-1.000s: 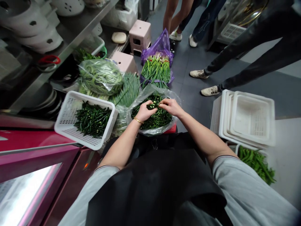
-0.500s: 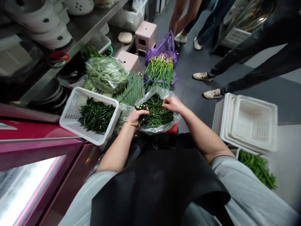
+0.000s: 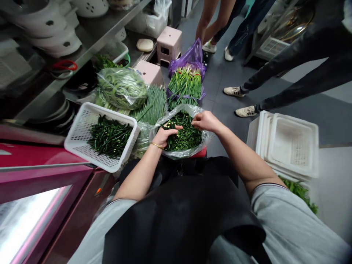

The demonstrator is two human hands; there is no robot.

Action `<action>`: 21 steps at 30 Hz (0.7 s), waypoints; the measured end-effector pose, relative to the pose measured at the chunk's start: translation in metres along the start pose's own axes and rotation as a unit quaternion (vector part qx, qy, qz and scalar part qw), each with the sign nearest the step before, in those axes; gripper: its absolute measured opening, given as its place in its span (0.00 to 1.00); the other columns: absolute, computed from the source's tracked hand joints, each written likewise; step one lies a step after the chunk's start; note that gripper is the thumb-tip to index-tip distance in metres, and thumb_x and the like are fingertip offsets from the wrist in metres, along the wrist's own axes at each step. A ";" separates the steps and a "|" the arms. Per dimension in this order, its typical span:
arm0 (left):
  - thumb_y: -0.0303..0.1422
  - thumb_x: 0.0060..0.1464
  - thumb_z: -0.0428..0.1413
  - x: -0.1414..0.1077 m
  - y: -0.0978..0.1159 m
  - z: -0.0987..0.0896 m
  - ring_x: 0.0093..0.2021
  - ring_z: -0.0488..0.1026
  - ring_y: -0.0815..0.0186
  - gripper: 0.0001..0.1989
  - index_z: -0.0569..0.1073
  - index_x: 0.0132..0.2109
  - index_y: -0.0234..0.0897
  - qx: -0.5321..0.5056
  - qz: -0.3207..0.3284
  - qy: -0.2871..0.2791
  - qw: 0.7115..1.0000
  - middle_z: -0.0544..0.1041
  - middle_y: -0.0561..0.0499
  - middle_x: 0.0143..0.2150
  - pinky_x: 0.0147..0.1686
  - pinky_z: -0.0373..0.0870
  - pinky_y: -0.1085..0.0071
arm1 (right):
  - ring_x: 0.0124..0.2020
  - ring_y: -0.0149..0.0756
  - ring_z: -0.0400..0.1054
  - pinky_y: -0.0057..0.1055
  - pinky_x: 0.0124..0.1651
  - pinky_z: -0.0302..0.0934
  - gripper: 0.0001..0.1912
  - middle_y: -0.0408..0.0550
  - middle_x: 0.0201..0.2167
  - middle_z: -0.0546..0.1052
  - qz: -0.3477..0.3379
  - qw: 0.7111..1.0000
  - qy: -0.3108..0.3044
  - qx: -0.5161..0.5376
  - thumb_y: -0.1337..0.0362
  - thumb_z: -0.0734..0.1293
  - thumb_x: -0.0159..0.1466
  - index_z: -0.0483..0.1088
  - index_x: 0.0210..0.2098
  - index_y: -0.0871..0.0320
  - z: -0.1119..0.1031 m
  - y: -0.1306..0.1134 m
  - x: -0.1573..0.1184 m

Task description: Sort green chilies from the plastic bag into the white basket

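A clear plastic bag (image 3: 181, 151) full of thin green chillies (image 3: 186, 137) lies open in front of me. Over its left side my left hand (image 3: 164, 135) is closed around several green chillies. My right hand (image 3: 205, 121) is over the bag's right edge with its fingers pinched together; whatever they hold is too small to make out. To the left, a white perforated basket (image 3: 73, 141) holds a heap of dark green chillies (image 3: 110, 136).
Beyond the bag are long green stalks in a purple bag (image 3: 196, 55), chives (image 3: 154, 106), bagged green beans (image 3: 122, 88) and pink stools (image 3: 169, 42). White baskets (image 3: 294, 143) are stacked at right. Other people's legs (image 3: 291, 73) stand ahead, and a metal shelf (image 3: 101, 40) runs along the left.
My left hand has shifted slightly right over the bag, its thumb now stretched across the chillies. My right hand remains pinched at the right edge. The view has moved a little.
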State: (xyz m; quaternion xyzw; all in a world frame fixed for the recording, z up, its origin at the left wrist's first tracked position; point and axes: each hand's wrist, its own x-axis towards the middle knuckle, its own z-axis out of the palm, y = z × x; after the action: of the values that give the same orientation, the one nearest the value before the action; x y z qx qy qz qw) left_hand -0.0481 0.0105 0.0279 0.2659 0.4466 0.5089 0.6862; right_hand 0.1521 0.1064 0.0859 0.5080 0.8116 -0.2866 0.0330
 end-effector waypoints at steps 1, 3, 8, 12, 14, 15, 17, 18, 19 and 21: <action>0.28 0.36 0.63 0.002 -0.001 0.003 0.28 0.69 0.71 0.13 0.74 0.35 0.32 0.011 0.016 -0.002 1.000 0.79 0.51 0.31 0.29 0.64 0.73 | 0.24 0.31 0.72 0.24 0.29 0.64 0.08 0.48 0.26 0.79 -0.009 0.997 -0.009 0.075 0.63 0.66 0.60 0.74 0.31 0.62 -0.006 -0.004 -0.001; 0.28 0.36 0.65 0.006 -0.002 0.011 0.30 0.70 0.70 0.16 0.74 0.36 0.33 0.022 0.046 -0.002 0.999 0.79 0.51 0.34 0.33 0.65 0.72 | 0.19 0.27 0.68 0.23 0.23 0.61 0.09 0.45 0.22 0.77 -0.023 0.976 -0.033 0.213 0.62 0.68 0.59 0.72 0.28 0.62 -0.010 -0.012 0.000; 0.30 0.33 0.67 0.016 -0.002 0.024 0.29 0.69 0.69 0.17 0.72 0.33 0.33 0.014 0.061 -0.018 0.998 0.75 0.54 0.28 0.35 0.65 0.70 | 0.19 0.26 0.68 0.21 0.21 0.62 0.14 0.45 0.22 0.77 -0.091 0.894 -0.025 0.438 0.56 0.71 0.55 0.69 0.28 0.62 0.009 -0.022 0.003; 0.31 0.34 0.66 0.014 -0.002 0.025 0.28 0.69 0.69 0.15 0.71 0.32 0.33 0.070 0.065 -0.006 0.995 0.73 0.54 0.27 0.33 0.65 0.70 | 0.18 0.26 0.66 0.22 0.20 0.61 0.15 0.43 0.19 0.75 -0.069 0.882 0.002 0.467 0.55 0.72 0.53 0.70 0.29 0.61 0.027 -0.022 -0.005; 0.30 0.35 0.66 0.008 -0.004 0.024 0.29 0.67 0.70 0.13 0.71 0.30 0.34 0.146 0.114 0.024 0.982 0.72 0.55 0.27 0.33 0.64 0.71 | 0.16 0.25 0.64 0.22 0.19 0.61 0.14 0.41 0.18 0.73 -0.043 0.893 0.014 0.448 0.56 0.73 0.52 0.70 0.27 0.61 0.037 -0.021 -0.010; 0.29 0.35 0.65 0.004 -0.005 0.023 0.29 0.67 0.70 0.13 0.71 0.30 0.34 0.183 0.139 0.030 0.973 0.71 0.56 0.26 0.32 0.63 0.72 | 0.16 0.25 0.64 0.22 0.19 0.61 0.14 0.40 0.17 0.73 -0.031 0.896 0.016 0.443 0.56 0.73 0.52 0.70 0.27 0.60 0.043 -0.019 -0.013; 0.29 0.36 0.65 -0.008 -0.006 0.020 0.28 0.67 0.70 0.11 0.71 0.30 0.34 0.222 0.160 0.001 0.962 0.71 0.55 0.27 0.32 0.63 0.72 | 0.15 0.25 0.63 0.22 0.17 0.60 0.14 0.39 0.17 0.71 0.017 0.895 0.024 0.445 0.55 0.72 0.54 0.68 0.26 0.60 0.055 -0.011 -0.018; 0.30 0.38 0.65 -0.014 -0.006 0.017 0.29 0.68 0.69 0.11 0.72 0.31 0.34 0.221 0.155 -0.027 0.962 0.72 0.55 0.28 0.32 0.64 0.72 | 0.14 0.24 0.62 0.22 0.17 0.59 0.15 0.39 0.17 0.71 0.052 0.893 0.033 0.446 0.55 0.71 0.56 0.67 0.26 0.59 0.059 -0.005 -0.022; 0.30 0.39 0.65 -0.019 -0.005 0.013 0.29 0.70 0.69 0.12 0.72 0.32 0.34 0.205 0.146 -0.050 0.967 0.73 0.54 0.29 0.33 0.65 0.71 | 0.14 0.24 0.61 0.22 0.17 0.59 0.15 0.40 0.17 0.71 0.089 0.893 0.046 0.439 0.54 0.70 0.57 0.66 0.26 0.59 0.062 0.002 -0.025; 0.32 0.41 0.65 -0.027 -0.002 0.006 0.31 0.72 0.68 0.13 0.73 0.35 0.34 0.143 0.127 -0.050 0.980 0.75 0.53 0.31 0.35 0.67 0.70 | 0.16 0.26 0.63 0.24 0.20 0.61 0.17 0.43 0.19 0.73 0.132 0.916 0.057 0.375 0.51 0.67 0.60 0.66 0.26 0.59 0.063 0.015 -0.032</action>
State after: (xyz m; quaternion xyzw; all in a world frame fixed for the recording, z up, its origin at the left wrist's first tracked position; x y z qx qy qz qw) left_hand -0.0445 -0.0151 0.0381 0.4409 0.4423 0.5091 0.5922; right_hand 0.1649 0.0542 0.0375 0.6011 0.5708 -0.5335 -0.1682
